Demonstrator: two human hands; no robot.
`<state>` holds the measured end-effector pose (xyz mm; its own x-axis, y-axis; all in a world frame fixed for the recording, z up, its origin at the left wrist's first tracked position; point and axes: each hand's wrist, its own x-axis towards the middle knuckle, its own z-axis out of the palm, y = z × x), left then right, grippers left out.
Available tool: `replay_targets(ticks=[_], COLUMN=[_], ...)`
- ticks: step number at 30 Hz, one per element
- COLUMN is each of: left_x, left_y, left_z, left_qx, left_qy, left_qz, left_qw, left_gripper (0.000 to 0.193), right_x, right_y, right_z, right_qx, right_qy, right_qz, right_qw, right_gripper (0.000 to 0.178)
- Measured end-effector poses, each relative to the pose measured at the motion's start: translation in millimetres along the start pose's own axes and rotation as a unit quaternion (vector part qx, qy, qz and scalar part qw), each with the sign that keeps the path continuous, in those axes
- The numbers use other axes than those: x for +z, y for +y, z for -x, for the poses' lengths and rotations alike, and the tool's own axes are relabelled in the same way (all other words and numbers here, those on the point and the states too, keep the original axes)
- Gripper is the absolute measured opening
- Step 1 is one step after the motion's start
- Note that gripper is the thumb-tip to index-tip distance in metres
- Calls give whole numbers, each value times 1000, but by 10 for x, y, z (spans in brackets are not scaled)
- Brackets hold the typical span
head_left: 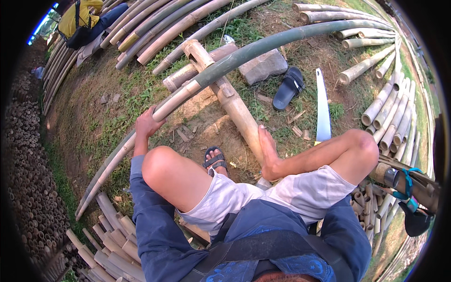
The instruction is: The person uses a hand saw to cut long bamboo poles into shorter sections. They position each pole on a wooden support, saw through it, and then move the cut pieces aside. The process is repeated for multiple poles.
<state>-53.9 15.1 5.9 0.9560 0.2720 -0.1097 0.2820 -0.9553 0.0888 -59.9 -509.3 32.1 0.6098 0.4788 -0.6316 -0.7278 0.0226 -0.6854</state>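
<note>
My left hand [149,124] is wrapped round a long bamboo pole [263,46]. Its far part is dark green. Toward my hand the surface turns pale, with a dark strip along one edge, and it runs on past the hand to the lower left. The pole crosses a thick bamboo post [237,113] that slants toward me and has a cut-out near its far end. My bare right foot [268,150] presses against this post. Below my right thigh the right sleeve [345,235] shows, but my right hand is out of sight.
A handsaw [322,108] lies right of the post, near a loose black sandal [288,88] and a stone block [263,66]. Bamboo poles [390,117] are stacked at right, far left and lower left [112,249]. Another person in yellow [77,19] sits at the far left.
</note>
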Motion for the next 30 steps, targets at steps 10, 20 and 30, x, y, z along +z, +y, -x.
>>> replay_targets(ticks=[10, 20, 30], left_x=[-11, 14, 93], left_y=[59, -23, -63], left_z=[32, 73, -33], left_qx=[5, -3, -1], left_qy=[9, -2, 15], left_qz=[15, 9, 1], left_qw=[1000, 1000, 1000], left_gripper=[88, 91, 95], right_x=[-24, -973, -2479], right_y=[109, -590, -2054], right_z=[77, 1106, 3532], right_qx=[-27, -211, -337], right_qy=[22, 211, 457], right_qz=[14, 82, 256], right_qw=[999, 951, 782], right_gripper=[67, 63, 60])
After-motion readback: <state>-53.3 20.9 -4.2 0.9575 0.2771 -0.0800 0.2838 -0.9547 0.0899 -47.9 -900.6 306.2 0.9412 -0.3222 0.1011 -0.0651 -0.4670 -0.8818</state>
